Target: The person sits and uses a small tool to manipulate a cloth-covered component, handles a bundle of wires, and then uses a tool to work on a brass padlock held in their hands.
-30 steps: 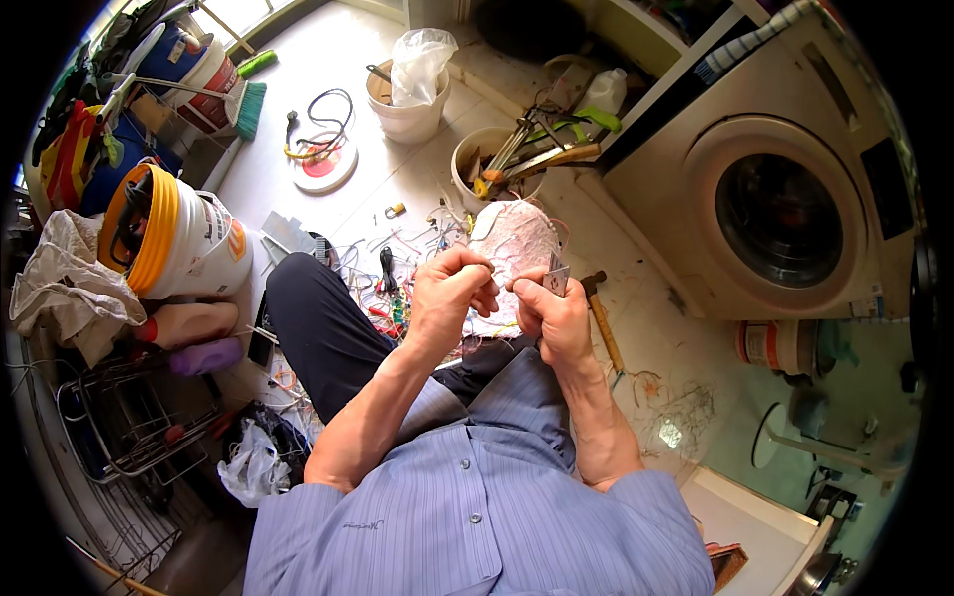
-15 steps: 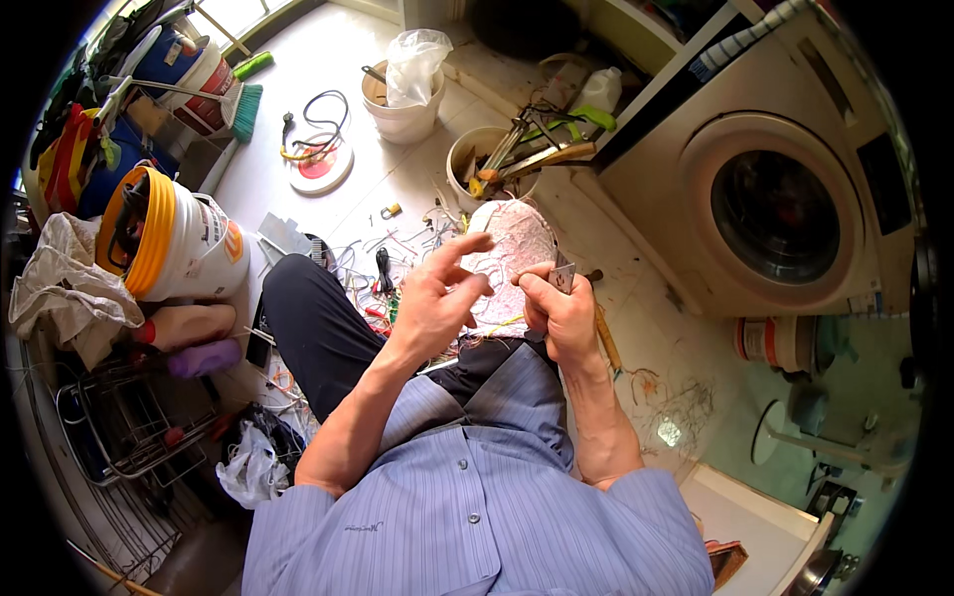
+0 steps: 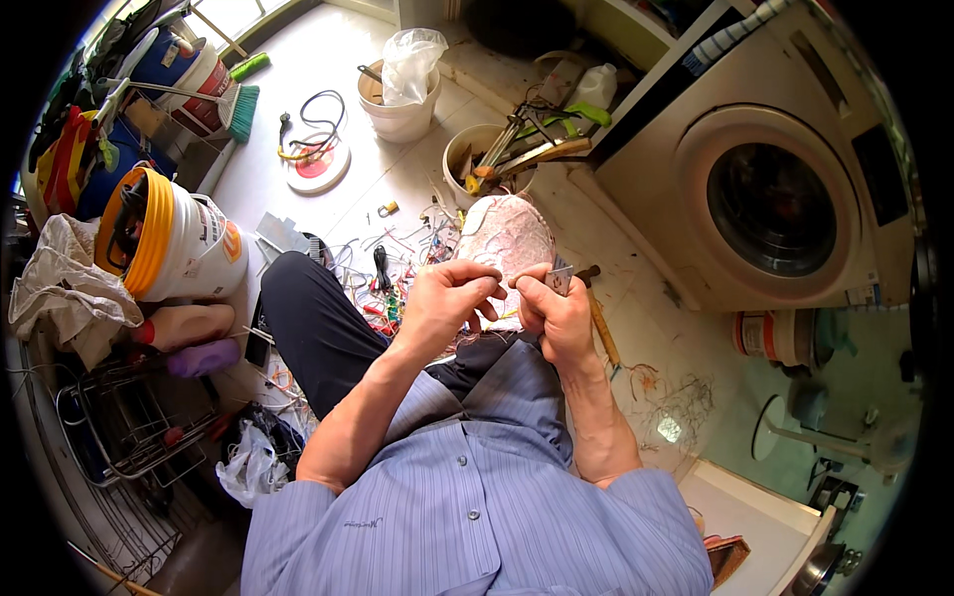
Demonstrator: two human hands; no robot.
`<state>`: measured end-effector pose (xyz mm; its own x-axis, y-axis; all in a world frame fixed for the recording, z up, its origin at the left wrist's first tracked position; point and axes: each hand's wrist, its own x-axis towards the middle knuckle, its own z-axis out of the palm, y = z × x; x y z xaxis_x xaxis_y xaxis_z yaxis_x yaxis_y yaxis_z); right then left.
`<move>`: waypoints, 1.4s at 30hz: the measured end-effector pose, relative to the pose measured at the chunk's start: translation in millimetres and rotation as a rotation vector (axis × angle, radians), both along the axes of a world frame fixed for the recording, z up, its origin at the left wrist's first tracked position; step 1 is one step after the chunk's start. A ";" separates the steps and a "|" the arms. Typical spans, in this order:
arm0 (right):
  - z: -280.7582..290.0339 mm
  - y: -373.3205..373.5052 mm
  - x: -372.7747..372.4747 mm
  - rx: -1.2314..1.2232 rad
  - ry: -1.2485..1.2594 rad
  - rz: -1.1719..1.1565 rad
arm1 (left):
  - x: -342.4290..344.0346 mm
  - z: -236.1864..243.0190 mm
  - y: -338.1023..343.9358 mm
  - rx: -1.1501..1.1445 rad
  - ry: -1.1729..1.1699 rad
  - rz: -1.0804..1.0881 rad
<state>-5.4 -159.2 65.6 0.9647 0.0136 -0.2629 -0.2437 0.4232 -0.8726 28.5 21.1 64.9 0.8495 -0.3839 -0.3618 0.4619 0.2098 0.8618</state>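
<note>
My right hand point(image 3: 559, 313) is closed round a flat grey metal blade point(image 3: 559, 281), which sticks up past the thumb and forefinger. Close beside it, my left hand point(image 3: 452, 303) has its thumb and forefinger pinched together; whatever they hold is too small to make out. Both hands are over a pinkish, rough-surfaced pad point(image 3: 507, 233) with a rounded far end, in front of my lap. Thin strands lie on the pad. To its left, many loose coloured wires point(image 3: 370, 316) and a black cable bundle point(image 3: 381, 268) lie on the floor.
A white bucket of tools point(image 3: 463, 164) stands beyond the pad, and a hammer with a wooden handle point(image 3: 603, 328) lies to its right. A washing machine point(image 3: 636, 214) stands at the right. A white and orange bucket point(image 3: 204, 253) lies tipped at the left; a corded disc point(image 3: 318, 171) is farther off.
My left hand's fingers, spread over the pad before, have come down and closed into a pinch beside my right thumb. The right hand keeps its hold on the blade.
</note>
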 end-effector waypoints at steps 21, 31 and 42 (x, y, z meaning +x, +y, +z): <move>6.8 -2.9 2.2 -0.147 -0.031 0.001 | 5.1 -5.9 -7.2 0.268 -0.430 -0.074; 0.0 0.7 -14.9 0.084 0.057 0.009 | -6.9 1.5 0.7 0.393 -0.335 -0.092; -0.4 7.2 -26.1 0.123 0.127 -0.024 | -31.9 -10.3 0.1 0.307 -0.245 0.059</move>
